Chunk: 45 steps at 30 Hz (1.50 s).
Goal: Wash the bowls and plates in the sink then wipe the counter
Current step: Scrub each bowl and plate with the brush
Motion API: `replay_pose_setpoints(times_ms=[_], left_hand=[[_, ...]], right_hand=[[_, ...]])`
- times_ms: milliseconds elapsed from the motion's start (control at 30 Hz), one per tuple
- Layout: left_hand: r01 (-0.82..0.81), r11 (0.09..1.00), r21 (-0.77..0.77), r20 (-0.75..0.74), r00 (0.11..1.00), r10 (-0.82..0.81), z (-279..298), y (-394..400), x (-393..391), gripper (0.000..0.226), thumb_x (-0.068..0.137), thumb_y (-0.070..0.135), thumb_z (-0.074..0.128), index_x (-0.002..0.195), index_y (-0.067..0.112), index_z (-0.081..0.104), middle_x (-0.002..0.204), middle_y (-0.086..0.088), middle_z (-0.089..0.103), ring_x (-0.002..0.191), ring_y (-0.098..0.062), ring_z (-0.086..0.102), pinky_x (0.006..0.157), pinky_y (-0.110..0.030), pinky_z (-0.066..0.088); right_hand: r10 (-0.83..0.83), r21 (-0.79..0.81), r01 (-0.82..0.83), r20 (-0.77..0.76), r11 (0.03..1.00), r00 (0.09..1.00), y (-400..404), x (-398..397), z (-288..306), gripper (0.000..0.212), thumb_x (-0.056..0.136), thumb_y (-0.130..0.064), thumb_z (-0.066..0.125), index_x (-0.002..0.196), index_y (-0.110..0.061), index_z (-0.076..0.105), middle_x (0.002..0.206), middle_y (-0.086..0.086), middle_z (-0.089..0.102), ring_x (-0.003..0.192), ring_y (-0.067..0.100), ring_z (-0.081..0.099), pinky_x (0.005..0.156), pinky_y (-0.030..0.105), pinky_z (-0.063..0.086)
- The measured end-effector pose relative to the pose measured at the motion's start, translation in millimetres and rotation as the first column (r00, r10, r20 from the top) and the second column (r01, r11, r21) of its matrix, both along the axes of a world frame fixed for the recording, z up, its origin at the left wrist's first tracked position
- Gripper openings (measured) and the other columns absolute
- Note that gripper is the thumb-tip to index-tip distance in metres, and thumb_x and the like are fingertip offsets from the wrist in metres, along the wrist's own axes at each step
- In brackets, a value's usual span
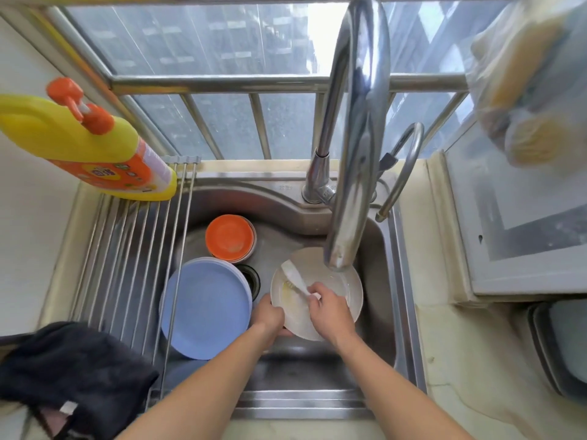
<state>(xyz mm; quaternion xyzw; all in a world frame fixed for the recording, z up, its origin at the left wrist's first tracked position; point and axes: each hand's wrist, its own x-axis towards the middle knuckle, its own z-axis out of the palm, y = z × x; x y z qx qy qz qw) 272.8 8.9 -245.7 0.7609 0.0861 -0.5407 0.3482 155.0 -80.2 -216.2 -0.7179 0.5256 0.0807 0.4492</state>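
Observation:
A cream plate (344, 282) is held over the steel sink (386, 300), under the tall faucet spout (341, 252). My left hand (268, 319) grips the plate's lower left rim. My right hand (330, 308) grips the handle of a white dish brush (293, 276), whose bristles lie on the plate's face, where there is a yellowish smear. A stack of blue plates (206, 308) leans in the sink's left half. Behind it sits a stack of orange bowls (229, 238). No water stream is visible.
A roll-up steel drying rack (127, 265) covers the sink's left side, carrying a yellow and orange detergent bottle (95, 147) at the back and a black cloth (70, 369) in front. The drain (252, 279) shows between the plates. A pale counter (451, 360) lies right.

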Motion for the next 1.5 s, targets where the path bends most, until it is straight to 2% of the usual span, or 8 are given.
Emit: replay_pose_setpoints(times_ms=[233,400,633,833,1000,1167,1367,1500], left_hand=[[-0.066,0.998,0.024,0.019,0.998,0.066,12,5,21,0.024,0.083,0.031,0.060,0.107,0.024,0.059,0.106,-0.008,0.069,0.083,-0.035,0.074,0.059,-0.052,0.062],[0.016,0.997,0.077,0.037,0.999,-0.019,30,7,16,0.023,0.099,0.013,0.037,0.112,0.021,0.054,0.109,-0.006,0.062,0.083,-0.037,0.071,0.052,-0.045,0.061],[-0.061,0.997,0.049,-0.024,0.998,0.063,29,10,11,0.025,0.100,0.009,0.036,0.114,0.022,0.053,0.115,-0.003,0.063,0.085,-0.043,0.072,0.049,-0.039,0.059],[-0.135,0.991,0.013,-0.036,0.990,0.136,33,9,12,0.027,0.095,0.002,0.043,0.104,0.024,0.055,0.111,-0.004,0.065,0.085,-0.034,0.073,0.056,-0.043,0.062],[-0.054,0.998,0.031,0.008,0.999,0.054,37,11,17,0.025,0.098,0.006,0.041,0.099,0.028,0.052,0.108,-0.003,0.065,0.083,-0.035,0.074,0.063,-0.051,0.063],[-0.115,0.993,-0.003,-0.001,0.993,0.115,39,10,23,0.038,0.093,-0.005,0.041,0.116,0.023,0.055,0.112,-0.003,0.065,0.084,-0.029,0.072,0.056,-0.041,0.062],[-0.089,0.995,-0.047,0.079,0.993,0.092,46,4,30,0.035,0.096,0.001,0.040,0.117,0.025,0.052,0.111,0.000,0.060,0.087,-0.031,0.069,0.058,-0.048,0.063],[-0.121,0.992,-0.043,0.086,0.989,0.124,49,5,32,0.031,0.098,0.005,0.040,0.116,0.028,0.049,0.107,0.001,0.060,0.087,-0.032,0.070,0.055,-0.041,0.062]], right_hand=[[0.232,0.155,-0.231,0.011,0.961,0.973,-15,-8,9,0.023,0.083,-0.035,0.054,0.099,-0.038,0.071,0.064,-0.007,0.059,0.072,0.017,0.058,0.071,0.031,0.049],[0.265,0.013,-0.265,-0.020,0.964,0.964,-23,4,8,0.024,0.093,-0.027,0.049,0.111,-0.030,0.065,0.088,0.002,0.069,0.092,0.030,0.063,0.080,0.039,0.052],[-0.106,-0.159,0.093,-0.076,0.983,0.991,0,3,3,0.028,0.099,-0.020,0.043,0.121,-0.022,0.060,0.100,0.016,0.070,0.096,0.039,0.063,0.070,0.037,0.043],[0.179,0.019,-0.180,0.016,0.984,0.984,12,-1,3,0.025,0.090,-0.040,0.043,0.110,-0.037,0.058,0.102,0.001,0.075,0.095,0.030,0.066,0.082,0.039,0.054],[-0.243,-0.139,0.237,-0.031,0.962,0.969,10,0,0,0.022,0.100,-0.022,0.045,0.114,-0.024,0.062,0.095,0.016,0.070,0.090,0.040,0.064,0.068,0.036,0.045],[0.203,0.020,-0.203,0.014,0.979,0.979,17,-3,5,0.022,0.093,-0.038,0.044,0.111,-0.038,0.057,0.099,0.004,0.072,0.093,0.032,0.064,0.079,0.040,0.054],[-0.286,-0.114,0.283,-0.010,0.952,0.958,13,-9,8,0.022,0.098,-0.021,0.047,0.113,-0.024,0.064,0.096,0.021,0.070,0.091,0.043,0.064,0.068,0.037,0.046],[0.010,0.017,-0.010,0.032,1.000,0.999,20,-15,11,0.019,0.097,-0.027,0.050,0.111,-0.032,0.063,0.091,0.010,0.070,0.088,0.033,0.063,0.069,0.035,0.046]])
